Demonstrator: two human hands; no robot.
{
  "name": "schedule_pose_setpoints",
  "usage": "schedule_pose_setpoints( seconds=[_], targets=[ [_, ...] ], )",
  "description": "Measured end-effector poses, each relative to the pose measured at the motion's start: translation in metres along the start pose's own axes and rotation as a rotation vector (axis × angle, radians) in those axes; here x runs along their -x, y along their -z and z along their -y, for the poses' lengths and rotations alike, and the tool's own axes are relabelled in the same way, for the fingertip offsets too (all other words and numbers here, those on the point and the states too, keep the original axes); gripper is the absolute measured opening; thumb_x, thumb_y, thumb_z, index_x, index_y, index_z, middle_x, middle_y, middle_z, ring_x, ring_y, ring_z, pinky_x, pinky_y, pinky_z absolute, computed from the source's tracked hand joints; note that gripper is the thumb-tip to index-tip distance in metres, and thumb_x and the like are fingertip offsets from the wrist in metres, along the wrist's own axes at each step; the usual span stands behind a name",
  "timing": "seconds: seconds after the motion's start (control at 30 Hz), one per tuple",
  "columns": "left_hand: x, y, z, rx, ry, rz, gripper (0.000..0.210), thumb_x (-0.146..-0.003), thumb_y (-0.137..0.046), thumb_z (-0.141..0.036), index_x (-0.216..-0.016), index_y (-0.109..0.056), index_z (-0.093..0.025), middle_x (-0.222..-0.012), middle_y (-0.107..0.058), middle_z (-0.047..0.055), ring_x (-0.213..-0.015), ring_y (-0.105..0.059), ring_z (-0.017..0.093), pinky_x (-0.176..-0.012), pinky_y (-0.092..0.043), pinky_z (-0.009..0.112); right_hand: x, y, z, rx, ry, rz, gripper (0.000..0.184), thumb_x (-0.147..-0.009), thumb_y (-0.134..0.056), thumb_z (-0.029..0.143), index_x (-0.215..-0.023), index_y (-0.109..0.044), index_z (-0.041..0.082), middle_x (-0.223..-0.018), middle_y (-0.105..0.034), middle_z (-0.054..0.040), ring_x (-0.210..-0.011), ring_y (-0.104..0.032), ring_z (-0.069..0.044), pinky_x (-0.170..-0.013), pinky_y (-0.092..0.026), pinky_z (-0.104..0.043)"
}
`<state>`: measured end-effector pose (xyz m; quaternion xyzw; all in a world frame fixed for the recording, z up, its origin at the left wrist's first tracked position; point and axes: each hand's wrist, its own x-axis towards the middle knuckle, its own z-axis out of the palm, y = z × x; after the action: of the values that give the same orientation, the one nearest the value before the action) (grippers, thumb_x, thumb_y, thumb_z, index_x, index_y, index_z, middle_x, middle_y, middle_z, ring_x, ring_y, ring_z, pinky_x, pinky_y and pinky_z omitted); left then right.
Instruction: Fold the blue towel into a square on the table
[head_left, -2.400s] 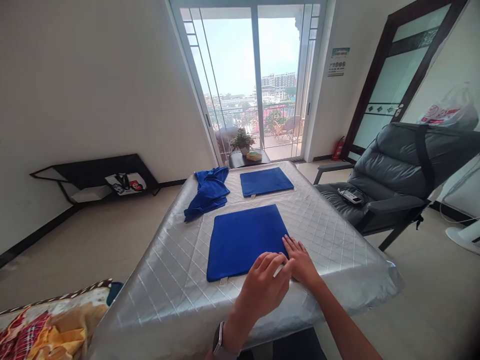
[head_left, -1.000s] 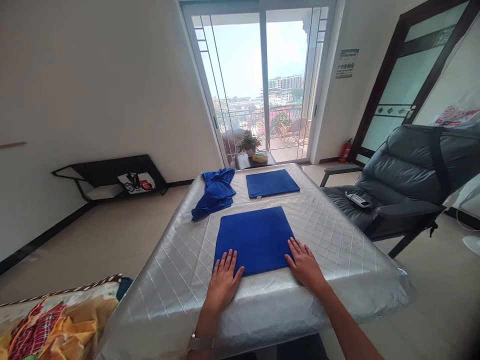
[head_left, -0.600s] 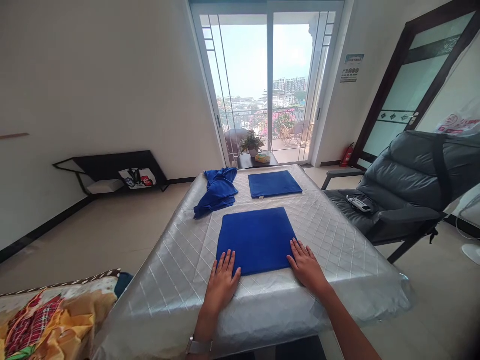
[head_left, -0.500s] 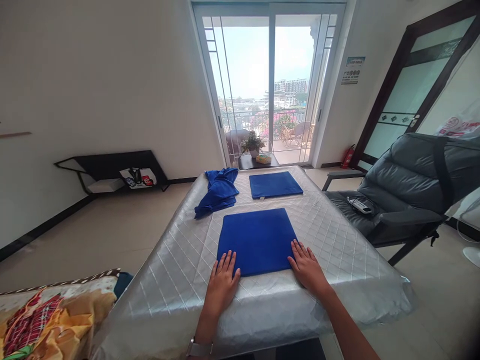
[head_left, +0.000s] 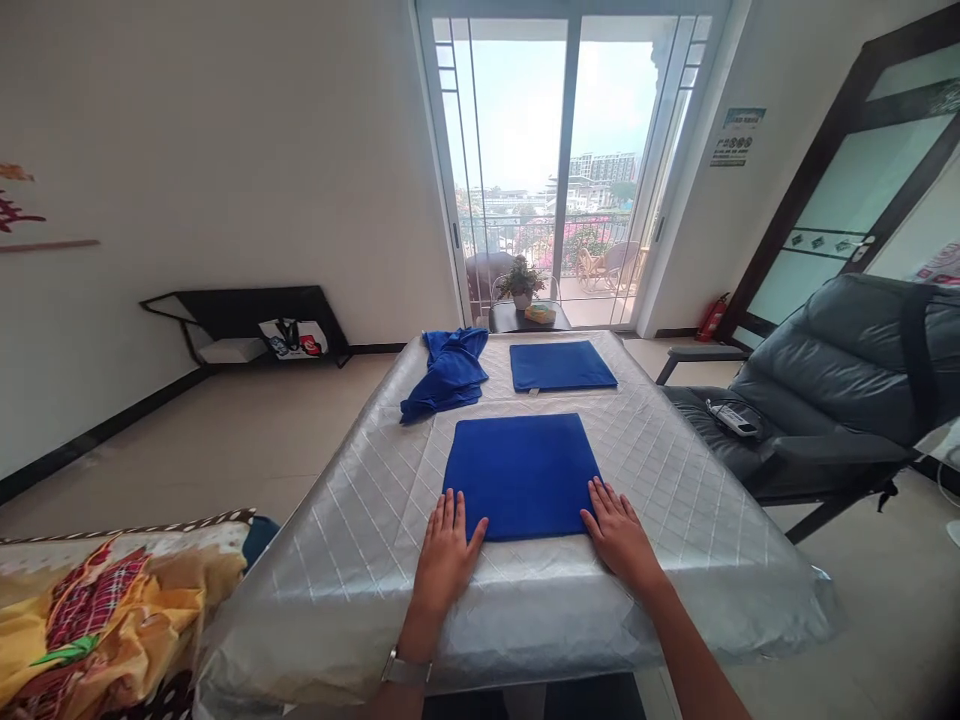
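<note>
A flat blue cloth (head_left: 525, 470), squared off like a folded piece, lies on the quilted silver table cover (head_left: 360, 540). My left hand (head_left: 448, 548) rests flat at its near left corner, fingers stretched out. At the near right corner lies my right hand (head_left: 616, 532), also flat with fingers extended. Farther back sits a second flat blue cloth (head_left: 562, 366) with a small white tag at its near edge. Left of that one, a crumpled blue cloth (head_left: 448, 372) lies in a loose heap.
A grey reclining chair (head_left: 832, 370) with a white remote (head_left: 733, 418) on its seat stands to the right. Patterned fabrics (head_left: 112, 610) are piled at the lower left. Beyond the table, a potted plant (head_left: 523, 285) stands before the glass sliding door (head_left: 517, 130).
The camera view has turned slightly left, so the scene sits farther right. Both hands stay at the near corners of the front blue cloth, which keeps its shape.
</note>
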<state>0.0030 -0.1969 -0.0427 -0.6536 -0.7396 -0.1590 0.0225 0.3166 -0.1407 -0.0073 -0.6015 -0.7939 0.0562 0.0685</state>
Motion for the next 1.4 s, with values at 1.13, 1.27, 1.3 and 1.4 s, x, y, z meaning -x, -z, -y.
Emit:
schedule_pose_setpoints(
  seconds=[1.13, 1.27, 1.3, 1.4],
  targets=[
    [-0.016, 0.033, -0.036, -0.055, -0.196, -0.223, 0.057, -0.098, -0.043, -0.05, -0.145, -0.051, -0.018, -0.151, -0.05, 0.013, -0.141, -0.045, 0.03, -0.119, -0.032, 0.053, -0.051, 0.002, 0.003, -0.065, -0.012, 0.028, 0.066, -0.103, -0.02, 0.048, -0.158, -0.023, 0.012, -0.165, -0.019, -0.0041, -0.154, -0.013, -0.019, -0.125, -0.011, -0.04],
    [-0.049, 0.029, -0.097, 0.023, -0.351, -0.075, 0.061, -0.1, -0.036, -0.055, -0.146, -0.049, -0.017, -0.151, -0.051, 0.011, -0.141, -0.046, 0.026, -0.118, -0.037, 0.046, -0.053, -0.002, 0.002, -0.054, -0.007, 0.013, 0.065, -0.103, -0.021, 0.046, -0.158, -0.024, 0.012, -0.165, -0.02, -0.0052, -0.154, -0.014, -0.02, -0.125, -0.012, -0.041],
    [-0.058, 0.024, -0.114, 0.048, -0.402, -0.039, 0.062, -0.1, -0.034, -0.056, -0.147, -0.048, -0.017, -0.152, -0.049, 0.01, -0.142, -0.043, 0.024, -0.119, -0.035, 0.044, -0.054, -0.003, 0.001, -0.046, -0.004, 0.011, 0.064, -0.103, -0.021, 0.045, -0.158, -0.025, 0.012, -0.165, -0.021, -0.0056, -0.154, -0.015, -0.02, -0.125, -0.012, -0.041],
    [-0.081, 0.007, -0.155, 0.088, -0.506, 0.06, 0.062, -0.103, -0.026, -0.053, -0.15, -0.042, -0.017, -0.158, -0.04, 0.009, -0.148, -0.033, 0.022, -0.123, -0.027, 0.042, -0.055, -0.006, -0.001, -0.014, 0.011, 0.015, 0.062, -0.102, -0.022, 0.039, -0.158, -0.026, 0.011, -0.165, -0.021, -0.0054, -0.153, -0.015, -0.02, -0.124, -0.014, -0.041]
  ],
)
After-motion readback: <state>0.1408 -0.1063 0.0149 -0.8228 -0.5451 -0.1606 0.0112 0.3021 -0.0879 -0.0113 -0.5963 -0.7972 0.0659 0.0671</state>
